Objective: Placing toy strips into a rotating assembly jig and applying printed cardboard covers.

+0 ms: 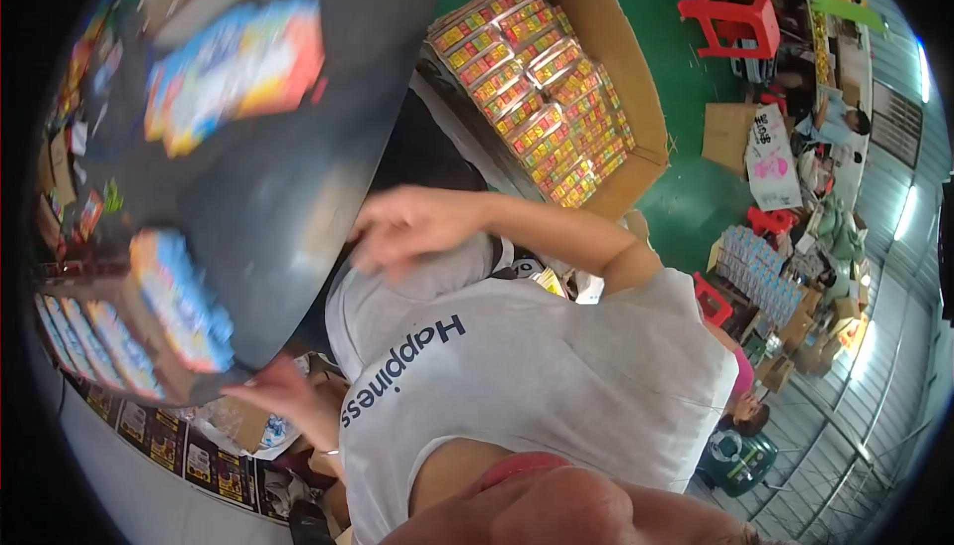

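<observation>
My right hand (412,230) hovers by the edge of the dark table (288,187), in front of my grey shirt. Motion smears its fingers, and I see nothing clearly held in it. Lower left, my left hand (278,386) is at the table's corner, beside a stack of blue, white and orange packets (182,302). Its fingers are blurred and partly hidden, so I cannot tell whether they touch the stack. Farther up the table lies a spread pile of similar packets (238,68), also blurred.
Right of the table stands an open cardboard carton (636,98) holding rows of small red and yellow boxes (542,88). More packets (99,341) stand in rows at the far left. Beyond are a red plastic stool (730,18), piled goods (757,277) and other people on green flooring.
</observation>
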### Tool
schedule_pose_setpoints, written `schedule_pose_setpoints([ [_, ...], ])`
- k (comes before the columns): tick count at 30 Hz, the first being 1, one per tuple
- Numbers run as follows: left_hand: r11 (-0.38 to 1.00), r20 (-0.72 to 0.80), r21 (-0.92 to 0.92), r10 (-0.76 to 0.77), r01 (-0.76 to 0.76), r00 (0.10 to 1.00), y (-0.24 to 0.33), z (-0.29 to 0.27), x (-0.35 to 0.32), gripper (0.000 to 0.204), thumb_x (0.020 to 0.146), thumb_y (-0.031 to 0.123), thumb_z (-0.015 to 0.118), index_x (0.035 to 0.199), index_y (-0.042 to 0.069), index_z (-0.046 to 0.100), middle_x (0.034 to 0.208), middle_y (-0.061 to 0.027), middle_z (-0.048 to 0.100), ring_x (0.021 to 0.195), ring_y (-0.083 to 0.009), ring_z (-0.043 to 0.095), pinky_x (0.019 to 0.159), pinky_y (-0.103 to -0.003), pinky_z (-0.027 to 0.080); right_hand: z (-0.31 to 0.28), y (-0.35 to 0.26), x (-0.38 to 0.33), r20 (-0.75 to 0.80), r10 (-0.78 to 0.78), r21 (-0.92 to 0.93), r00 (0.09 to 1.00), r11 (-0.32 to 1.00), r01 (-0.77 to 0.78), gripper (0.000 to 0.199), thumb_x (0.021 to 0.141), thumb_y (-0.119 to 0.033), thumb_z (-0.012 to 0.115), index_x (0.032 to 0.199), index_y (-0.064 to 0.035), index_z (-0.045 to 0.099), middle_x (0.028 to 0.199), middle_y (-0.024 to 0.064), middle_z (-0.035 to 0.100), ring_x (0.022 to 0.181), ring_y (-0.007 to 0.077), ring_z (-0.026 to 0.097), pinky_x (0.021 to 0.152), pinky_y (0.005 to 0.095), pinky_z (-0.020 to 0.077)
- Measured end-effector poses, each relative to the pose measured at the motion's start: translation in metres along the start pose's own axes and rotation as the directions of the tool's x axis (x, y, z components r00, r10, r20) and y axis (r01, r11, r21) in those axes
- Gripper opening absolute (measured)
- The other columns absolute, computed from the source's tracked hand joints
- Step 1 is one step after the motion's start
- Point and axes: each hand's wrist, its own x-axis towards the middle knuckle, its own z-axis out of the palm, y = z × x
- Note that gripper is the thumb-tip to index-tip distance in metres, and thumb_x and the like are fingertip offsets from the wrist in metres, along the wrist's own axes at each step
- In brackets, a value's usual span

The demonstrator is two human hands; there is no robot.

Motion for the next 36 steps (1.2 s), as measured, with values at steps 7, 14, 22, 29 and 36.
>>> schedule_pose_setpoints([
  [7,1.000,-0.192,0.009,0.024,-0.023,0.981,-0.008,-0.021,0.037,0.049,0.094,0.032,0.053,0.125,-0.005,0.054,0.130,-0.0188,0.056,0.120,-0.0330,0.052,0.107,-0.047,0.039,-0.272,0.053,-0.174,-0.896,-0.434,-0.383,0.094,0.645,-0.661,0.042,0.079,-0.010,0.067,0.121,-0.0111,0.063,0.108,0.0086,0.069,0.095,0.0192,0.067,0.082,0.0325,0.0540],
  [14,0.840,-0.366,0.540,0.290,-0.052,0.884,0.158,-0.055,0.165,0.058,0.102,0.045,0.034,0.142,0.004,0.043,0.145,-0.0134,0.044,0.132,-0.0285,0.042,0.112,-0.043,0.032,-0.336,0.069,-0.198,-0.704,-0.184,-0.638,0.686,-0.260,-0.725,0.057,0.076,-0.014,0.069,0.131,-0.0226,0.056,0.142,-0.0015,0.050,0.136,0.0213,0.040,0.109,0.0429,0.0342],
  [22,0.693,-0.426,0.653,0.003,0.305,0.905,0.272,-0.159,0.218,0.072,0.098,0.057,0.034,0.147,0.004,0.035,0.151,-0.0108,0.036,0.131,-0.0311,0.044,0.106,-0.049,0.036,-0.344,0.060,-0.189,-0.678,-0.028,-0.662,0.734,-0.409,-0.628,0.042,0.074,-0.017,0.071,0.115,-0.0232,0.065,0.114,0.0009,0.059,0.118,0.0194,0.051,0.101,0.0423,0.0378],
  [29,0.135,0.179,0.892,0.770,-0.431,0.612,0.141,0.124,0.080,0.042,0.100,0.024,0.043,0.130,-0.006,0.049,0.125,-0.0210,0.055,0.110,-0.0332,0.059,0.097,-0.038,0.049,-0.353,0.053,-0.181,-0.658,0.118,-0.691,0.744,-0.488,-0.533,0.043,0.071,-0.014,0.072,0.113,-0.0237,0.066,0.114,0.0013,0.060,0.118,0.0215,0.052,0.093,0.0427,0.0428],
  [36,0.444,0.740,0.351,0.408,-0.825,0.534,0.069,0.183,-0.011,0.048,0.103,0.033,0.038,0.130,-0.006,0.048,0.111,-0.0214,0.060,0.097,-0.0277,0.061,0.084,-0.037,0.051,-0.348,0.034,-0.163,-0.637,0.301,-0.740,0.710,-0.496,-0.454,0.049,0.066,-0.016,0.077,0.113,-0.0235,0.065,0.112,0.0019,0.063,0.114,0.0226,0.055,0.090,0.0435,0.0454],
])
